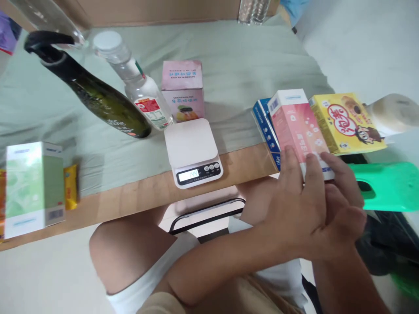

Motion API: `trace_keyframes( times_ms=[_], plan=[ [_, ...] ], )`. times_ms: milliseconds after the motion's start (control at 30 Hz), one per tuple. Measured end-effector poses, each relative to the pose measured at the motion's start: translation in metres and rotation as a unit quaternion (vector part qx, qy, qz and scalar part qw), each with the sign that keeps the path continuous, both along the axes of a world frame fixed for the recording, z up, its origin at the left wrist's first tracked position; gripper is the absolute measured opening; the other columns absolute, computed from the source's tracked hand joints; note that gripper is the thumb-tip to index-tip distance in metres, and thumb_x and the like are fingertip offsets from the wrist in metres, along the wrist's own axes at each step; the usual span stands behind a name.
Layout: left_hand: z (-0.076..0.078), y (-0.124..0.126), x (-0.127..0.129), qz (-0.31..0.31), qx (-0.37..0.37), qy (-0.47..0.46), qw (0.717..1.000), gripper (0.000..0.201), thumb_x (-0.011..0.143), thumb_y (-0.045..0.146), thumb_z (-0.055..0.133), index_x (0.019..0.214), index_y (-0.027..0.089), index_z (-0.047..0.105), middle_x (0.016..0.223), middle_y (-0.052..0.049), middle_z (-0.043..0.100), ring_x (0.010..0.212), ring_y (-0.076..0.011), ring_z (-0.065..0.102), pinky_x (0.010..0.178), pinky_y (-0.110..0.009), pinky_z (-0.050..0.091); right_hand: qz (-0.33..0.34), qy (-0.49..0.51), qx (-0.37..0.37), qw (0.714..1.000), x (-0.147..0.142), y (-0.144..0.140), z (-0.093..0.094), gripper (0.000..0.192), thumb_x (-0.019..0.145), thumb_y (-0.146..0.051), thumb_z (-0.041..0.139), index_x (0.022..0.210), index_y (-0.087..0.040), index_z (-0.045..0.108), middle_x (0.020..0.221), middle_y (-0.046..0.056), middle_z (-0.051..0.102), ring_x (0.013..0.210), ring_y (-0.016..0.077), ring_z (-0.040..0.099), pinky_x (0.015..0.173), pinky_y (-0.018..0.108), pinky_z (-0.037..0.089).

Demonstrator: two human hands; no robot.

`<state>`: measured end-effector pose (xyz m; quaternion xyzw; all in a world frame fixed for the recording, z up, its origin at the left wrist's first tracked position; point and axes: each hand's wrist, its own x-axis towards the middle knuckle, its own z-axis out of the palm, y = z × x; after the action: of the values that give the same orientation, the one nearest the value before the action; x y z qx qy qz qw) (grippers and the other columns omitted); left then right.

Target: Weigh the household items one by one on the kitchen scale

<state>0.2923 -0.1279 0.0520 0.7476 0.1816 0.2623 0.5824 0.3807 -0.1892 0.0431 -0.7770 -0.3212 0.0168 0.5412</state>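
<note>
Both hands together at the right end of the table edge, on the pink-and-white cardboard carton [299,131]. Left hand [296,205] reaching across from the left, fingers stretched fairly flat and lightly spread, tips pressed on the carton's near face; no wrap around it visible. Right hand [343,205] partly hidden behind the left, two fingers showing on the carton's lower right corner, thumb curled near the wrist; grip there impossible to tell. Carton tilted, wedged between a blue-and-white carton [265,128] touching its left side, mostly covered, and a yellow cartoon-printed box [347,122] just to its right.

Further left, a small white digital kitchen scale [193,150] near the wooden edge of the table [137,196], display digits blurred. Behind it a pink square box [183,89], a clear plastic bottle with white cap and red label [140,87], and a dark green glass bottle [98,98], both leaning in the distorted view. At far left a pale green-and-white box [32,187], with a yellow packet [70,185] tucked behind, half hidden. Bright green plastic object [386,185] at right, cut off by the frame.
</note>
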Motion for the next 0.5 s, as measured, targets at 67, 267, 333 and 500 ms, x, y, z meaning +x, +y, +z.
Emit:
trace_keyframes(
  times_ms=[67, 267, 333, 500],
  plan=[
    [0.001, -0.004, 0.018, 0.002, -0.027, -0.011, 1.0, 0.097, 0.097, 0.076, 0.029, 0.17, 0.015, 0.01, 0.179, -0.015, -0.005, 0.165, -0.0444, 0.007, 0.136, -0.067, 0.028, -0.021, 0.013, -0.002, 1.0, 0.017, 0.0, 0.001, 0.052, 0.092, -0.061, 0.057, 0.126, -0.025, 0.074, 0.118, 0.011, 0.077, 0.111, 0.0321, 0.074, 0.116, 0.066, 0.05],
    [-0.012, -0.003, 0.044, 0.012, -0.04, -0.004, 0.999, 0.102, 0.095, 0.073, 0.046, 0.17, 0.024, -0.002, 0.177, -0.007, -0.016, 0.166, -0.0455, -0.002, 0.135, -0.072, 0.025, 0.052, -0.039, -0.048, 0.997, 0.047, 0.001, -0.006, 0.047, 0.099, -0.049, 0.052, 0.138, -0.029, 0.067, 0.142, 0.011, 0.068, 0.137, 0.0311, 0.064, 0.121, 0.061, 0.049],
    [-0.014, -0.002, 0.049, 0.008, -0.041, -0.007, 0.999, 0.098, 0.097, 0.07, 0.044, 0.17, 0.024, -0.003, 0.179, -0.007, -0.012, 0.166, -0.0437, -0.006, 0.136, -0.072, 0.023, 0.069, -0.116, -0.059, 0.989, 0.054, -0.001, -0.013, 0.045, 0.102, -0.04, 0.05, 0.144, -0.031, 0.063, 0.15, 0.009, 0.064, 0.143, 0.0293, 0.059, 0.125, 0.058, 0.046],
    [-0.012, 0.0, 0.055, 0.014, -0.041, 0.052, 0.998, 0.102, 0.095, 0.071, 0.048, 0.17, 0.016, 0.005, 0.18, -0.01, -0.001, 0.165, -0.0417, -0.011, 0.141, -0.065, 0.017, 0.116, -0.269, -0.088, 0.952, 0.065, -0.004, -0.028, 0.056, 0.104, -0.028, 0.046, 0.159, -0.038, 0.044, 0.163, 0.005, 0.051, 0.159, 0.0272, 0.041, 0.136, 0.056, 0.029]
  ],
)
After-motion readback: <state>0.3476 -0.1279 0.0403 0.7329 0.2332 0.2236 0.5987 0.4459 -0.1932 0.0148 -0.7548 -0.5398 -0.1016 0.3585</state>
